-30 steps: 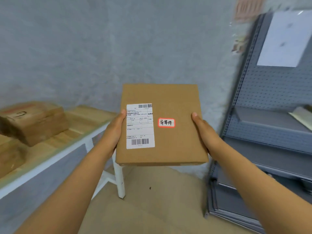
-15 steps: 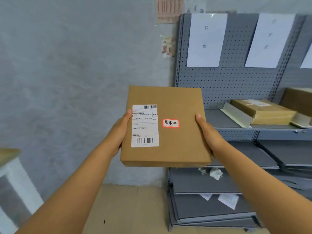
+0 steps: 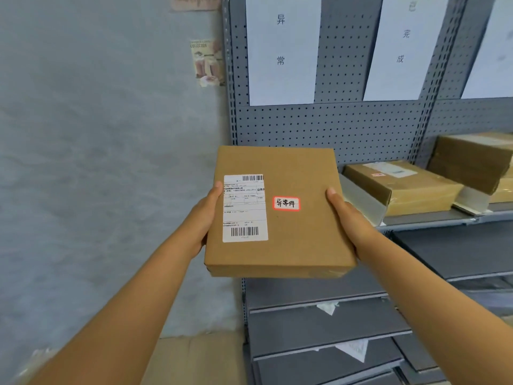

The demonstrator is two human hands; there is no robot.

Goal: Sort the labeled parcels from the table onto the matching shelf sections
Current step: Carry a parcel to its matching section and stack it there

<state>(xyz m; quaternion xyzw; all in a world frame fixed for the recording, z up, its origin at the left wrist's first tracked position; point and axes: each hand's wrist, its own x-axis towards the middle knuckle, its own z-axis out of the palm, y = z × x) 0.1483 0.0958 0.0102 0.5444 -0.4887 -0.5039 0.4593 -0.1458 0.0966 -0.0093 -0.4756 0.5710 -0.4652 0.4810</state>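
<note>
Step in hand: transport of one parcel (image 3: 279, 212) to the shelf unit (image 3: 333, 126). The parcel is held in the air in front of the unit's left section, level with the shelf board that already carries other boxes; it rests on nothing.

Grip state: the left hand (image 3: 204, 218) clamps the parcel's left edge and the right hand (image 3: 347, 220) clamps its right edge, thumbs laid on the top face, remaining fingers hidden underneath.

Identification: a small red-bordered sticker (image 3: 286, 203) on the top face reads 异常件. The paper sign (image 3: 281, 48) above the left section reads 异常 (judged to be the matching section). The neighbouring sign (image 3: 404, 45) reads differently.

Next move, as a judgement: carry the parcel forward and set it flat on the left section's shelf board, beside the taped box (image 3: 399, 184), then release both edges. Clearance to that box should be watched.

Materials and shapes:
- Parcel: flat rectangular carton, matte brown cardboard, crisp corners, white shipping label (image 3: 244, 208) with barcodes.
- Shelf unit: grey painted metal, perforated back panel, smooth sloping boards.
- Taped box: glossy tape over cardboard.
</note>
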